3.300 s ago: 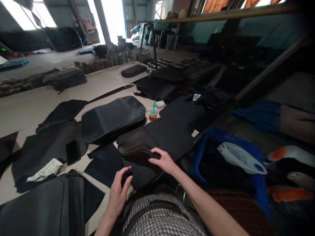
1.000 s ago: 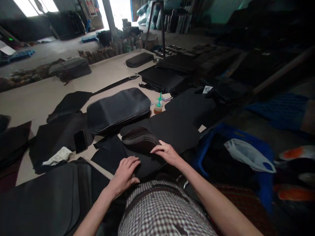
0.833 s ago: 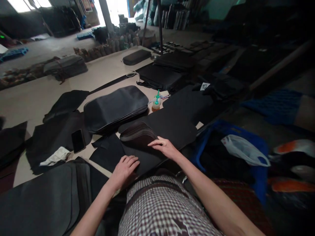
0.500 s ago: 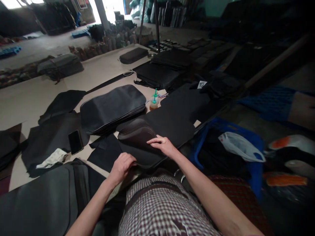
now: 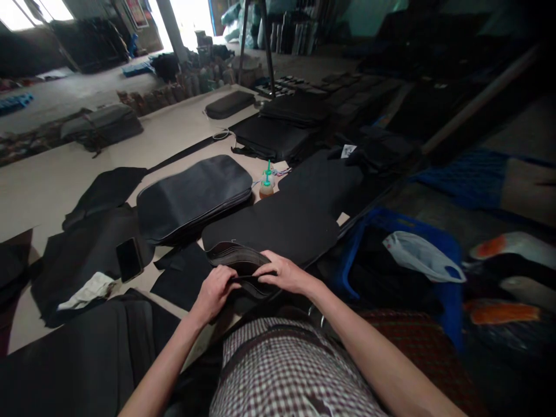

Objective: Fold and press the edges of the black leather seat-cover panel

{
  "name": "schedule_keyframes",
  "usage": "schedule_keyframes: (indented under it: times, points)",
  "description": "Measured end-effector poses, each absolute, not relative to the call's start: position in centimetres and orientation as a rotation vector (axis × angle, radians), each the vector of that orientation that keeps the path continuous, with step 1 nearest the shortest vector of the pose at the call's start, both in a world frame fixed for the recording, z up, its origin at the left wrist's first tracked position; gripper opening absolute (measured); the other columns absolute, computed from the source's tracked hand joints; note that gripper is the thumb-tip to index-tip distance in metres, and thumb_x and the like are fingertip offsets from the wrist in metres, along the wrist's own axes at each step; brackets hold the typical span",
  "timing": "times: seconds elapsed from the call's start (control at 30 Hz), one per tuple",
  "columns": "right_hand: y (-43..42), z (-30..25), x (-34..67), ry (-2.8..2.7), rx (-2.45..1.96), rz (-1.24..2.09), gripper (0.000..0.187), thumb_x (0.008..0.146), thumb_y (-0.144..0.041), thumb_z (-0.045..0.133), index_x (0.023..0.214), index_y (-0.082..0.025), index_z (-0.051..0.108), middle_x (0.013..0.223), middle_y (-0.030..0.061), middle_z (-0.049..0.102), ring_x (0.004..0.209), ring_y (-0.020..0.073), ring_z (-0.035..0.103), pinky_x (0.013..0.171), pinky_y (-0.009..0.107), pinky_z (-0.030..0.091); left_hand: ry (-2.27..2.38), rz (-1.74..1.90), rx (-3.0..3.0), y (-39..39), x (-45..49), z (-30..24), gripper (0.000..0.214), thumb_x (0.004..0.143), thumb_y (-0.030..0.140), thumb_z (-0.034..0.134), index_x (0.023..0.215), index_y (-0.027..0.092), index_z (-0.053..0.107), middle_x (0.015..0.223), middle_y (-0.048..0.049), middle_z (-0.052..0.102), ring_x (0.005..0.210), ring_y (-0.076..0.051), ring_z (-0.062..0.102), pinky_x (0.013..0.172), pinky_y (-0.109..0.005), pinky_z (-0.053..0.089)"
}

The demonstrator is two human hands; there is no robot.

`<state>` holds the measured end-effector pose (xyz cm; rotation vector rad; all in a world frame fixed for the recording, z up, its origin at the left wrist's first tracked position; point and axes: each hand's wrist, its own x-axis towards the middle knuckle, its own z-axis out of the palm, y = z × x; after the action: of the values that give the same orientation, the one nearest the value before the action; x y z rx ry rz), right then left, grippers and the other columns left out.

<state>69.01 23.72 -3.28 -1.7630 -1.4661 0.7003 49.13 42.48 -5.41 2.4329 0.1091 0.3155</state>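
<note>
At the table's near edge, a small stack of thin black sheets [image 5: 237, 256] with rounded corners is bent up, its layers fanned slightly apart at the far side. My left hand [image 5: 218, 289] pinches the raised near edge of these sheets. On the right, my right hand [image 5: 284, 272] has its thumb and fingers around the same sheets. Beneath and beyond them lies a large flat black sheet [image 5: 278, 226]. The lower part of the bent sheets is partly hidden by my hands.
A thick stack of rounded black panels [image 5: 195, 194] lies beyond my hands, beside small bottles with green nozzles [image 5: 266, 186]. Left are a phone [image 5: 129, 259], a crumpled white cloth [image 5: 89, 291] and more panels [image 5: 65, 353]. A blue crate [image 5: 449, 301] holds a plastic bag [image 5: 419, 255].
The near edge of the black sheets has come up and the sheets are bent between my hands. My left hand has moved slightly right; my right hand sits a little lower.
</note>
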Motion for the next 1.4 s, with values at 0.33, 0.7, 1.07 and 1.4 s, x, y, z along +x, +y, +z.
schedule_keyframes:
  times: [0.33,0.7,1.07,1.4]
  points:
    - [24.3,-4.0,68.4,-1.243,-1.792,0.607,0.014,0.089,-0.025,0.066,0.097,-0.023,0.077,0.107,0.0066,0.06,0.099,0.0181,0.062,0.089,0.031,0.049,-0.022,0.39,2.549,42.6,48.6,-5.6,0.017,0.093,0.024,0.056,0.107,0.025,0.066,0.15,-0.008,0.039,0.133,-0.028,0.04,0.106,-0.047,0.04]
    - [23.6,-3.5,68.5,-1.511,-1.821,0.677,0.033,0.078,-0.026,0.079,0.11,-0.029,0.074,0.138,0.0065,0.046,0.126,0.0239,0.049,0.107,0.036,0.042,0.063,0.365,2.517,42.8,48.6,-5.7,0.01,0.089,0.014,0.057,0.097,0.021,0.058,0.131,-0.0114,0.051,0.12,-0.026,0.048,0.098,-0.043,0.044]
    - [24.4,-4.6,68.5,-1.311,-1.809,0.546,0.017,0.085,-0.018,0.066,0.097,-0.025,0.076,0.113,0.0052,0.059,0.101,0.0173,0.062,0.09,0.03,0.049,-0.155,0.399,2.575,43.1,48.8,-6.1,0.013,0.092,0.024,0.059,0.103,0.024,0.066,0.153,-0.0072,0.036,0.134,-0.029,0.039,0.105,-0.049,0.041]
    - [23.2,-3.6,68.7,-1.531,-1.84,0.797,0.052,0.072,-0.028,0.085,0.121,-0.031,0.069,0.157,0.0079,0.026,0.144,0.0314,0.029,0.117,0.046,0.03,-0.044,0.354,2.51,43.2,48.7,-6.1,0.007,0.093,0.022,0.056,0.098,0.022,0.06,0.136,-0.0116,0.05,0.122,-0.027,0.048,0.097,-0.045,0.046]
